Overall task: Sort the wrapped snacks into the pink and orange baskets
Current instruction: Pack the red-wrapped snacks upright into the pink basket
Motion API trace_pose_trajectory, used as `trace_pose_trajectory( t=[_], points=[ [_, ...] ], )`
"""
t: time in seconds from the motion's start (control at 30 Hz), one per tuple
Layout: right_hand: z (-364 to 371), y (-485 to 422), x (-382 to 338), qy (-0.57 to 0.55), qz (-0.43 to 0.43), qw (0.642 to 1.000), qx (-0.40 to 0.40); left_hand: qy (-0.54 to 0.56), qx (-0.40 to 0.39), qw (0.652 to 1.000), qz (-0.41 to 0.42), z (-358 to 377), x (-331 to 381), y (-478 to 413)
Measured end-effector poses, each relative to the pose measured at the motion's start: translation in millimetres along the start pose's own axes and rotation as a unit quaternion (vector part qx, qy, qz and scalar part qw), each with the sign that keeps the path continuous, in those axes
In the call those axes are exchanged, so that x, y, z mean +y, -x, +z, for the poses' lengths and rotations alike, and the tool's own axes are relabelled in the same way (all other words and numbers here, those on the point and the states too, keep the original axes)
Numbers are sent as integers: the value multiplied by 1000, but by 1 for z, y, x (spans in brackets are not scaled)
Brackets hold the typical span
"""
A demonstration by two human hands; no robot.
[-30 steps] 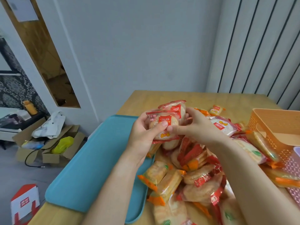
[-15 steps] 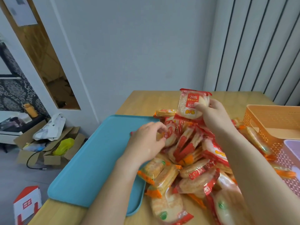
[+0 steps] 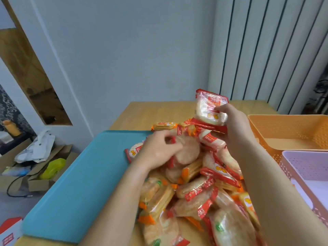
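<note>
Wrapped snacks [image 3: 195,190] lie heaped left of the orange basket [image 3: 292,125], seemingly empty like the pink basket [image 3: 305,164] beside it. Right hand [image 3: 234,125] pinches a red pack [image 3: 209,110]; left hand [image 3: 159,148] grips a round pack [image 3: 189,151]. Sorting looks barely begun.

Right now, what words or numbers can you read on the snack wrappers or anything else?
Red label on the held snack pack: white print, too blurred to read.
Red labels in the snack pile: blurred, unreadable.
Red panel on the red-and-white box: marks too small to read.
</note>
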State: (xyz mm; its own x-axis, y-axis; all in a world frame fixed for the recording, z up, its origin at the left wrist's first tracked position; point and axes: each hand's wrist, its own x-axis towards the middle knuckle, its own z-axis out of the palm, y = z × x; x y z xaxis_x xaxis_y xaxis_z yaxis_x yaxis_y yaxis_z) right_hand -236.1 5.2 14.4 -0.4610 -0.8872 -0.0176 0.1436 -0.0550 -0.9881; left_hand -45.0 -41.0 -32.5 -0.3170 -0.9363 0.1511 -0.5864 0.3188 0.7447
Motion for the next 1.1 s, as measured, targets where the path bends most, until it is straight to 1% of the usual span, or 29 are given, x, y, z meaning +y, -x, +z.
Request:
trace_pose_trajectory(
  t=[0.03,0.07,0.1,0.2,0.27,0.33,0.4,0.47,0.5,0.53,0.57,0.6,0.63,0.67,0.7,0.73,0.77,0.8,0.87,0.93,1.0,1.03,1.1],
  points=[
    [-1,0,0,-26,17,1000,-7,82,42,996,-6,-4,-2,-3],
    [-1,0,0,-47,31,998,-22,161,75,984,-13,-7,-3,-5],
    [0,-1,3,-61,43,996,-38,221,92,971,-19,-10,-3,-5],
    [11,1,11,-74,63,992,-75,330,94,939,-32,-12,4,0],
    [18,2,18,-67,60,992,-90,365,103,925,-34,-10,6,2],
    [21,3,23,-90,73,986,-120,377,93,921,-34,-6,10,2],
    [22,6,25,-117,98,977,-147,376,44,925,-29,-3,17,2],
    [22,6,24,-140,97,976,-133,372,10,928,-34,-7,23,-2],
    [21,5,21,-162,92,976,-115,350,16,936,-41,-11,21,-6],
    [18,3,19,-185,91,974,-97,310,40,949,-42,-14,14,-13],
    [15,2,16,-197,91,973,-73,241,73,967,-29,-19,5,-21],
    [11,0,15,-199,92,974,-47,160,65,985,-12,-22,-7,-27],
    [8,-2,16,-198,92,976,-21,68,5,998,1,-23,-16,-32],
    [4,-5,17,-196,93,976,0,-18,-85,996,8,-21,-25,-36],
    [3,-5,18,-199,96,975,11,-80,-166,983,4,-18,-29,-37],
    [2,-6,19,-203,100,974,16,-116,-219,969,-9,-15,-28,-39],
    [2,-6,19,-206,103,973,18,-132,-247,960,-22,-13,-25,-41],
    [3,-6,20,-205,105,973,18,-147,-254,955,-34,-13,-22,-45],
    [3,-6,20,-193,101,976,19,-212,-240,946,-45,-12,-17,-52],
    [2,-8,21,-180,91,979,28,-293,-205,933,-43,-12,-16,-58],
    [2,-7,20,-171,92,981,31,-340,-168,925,-20,-15,-14,-57],
    [3,-5,20,-165,95,981,35,-340,-146,929,-6,-17,-16,-58],
    [5,-1,18,-160,98,982,34,-284,-113,952,25,-21,-17,-55]
  ],
)
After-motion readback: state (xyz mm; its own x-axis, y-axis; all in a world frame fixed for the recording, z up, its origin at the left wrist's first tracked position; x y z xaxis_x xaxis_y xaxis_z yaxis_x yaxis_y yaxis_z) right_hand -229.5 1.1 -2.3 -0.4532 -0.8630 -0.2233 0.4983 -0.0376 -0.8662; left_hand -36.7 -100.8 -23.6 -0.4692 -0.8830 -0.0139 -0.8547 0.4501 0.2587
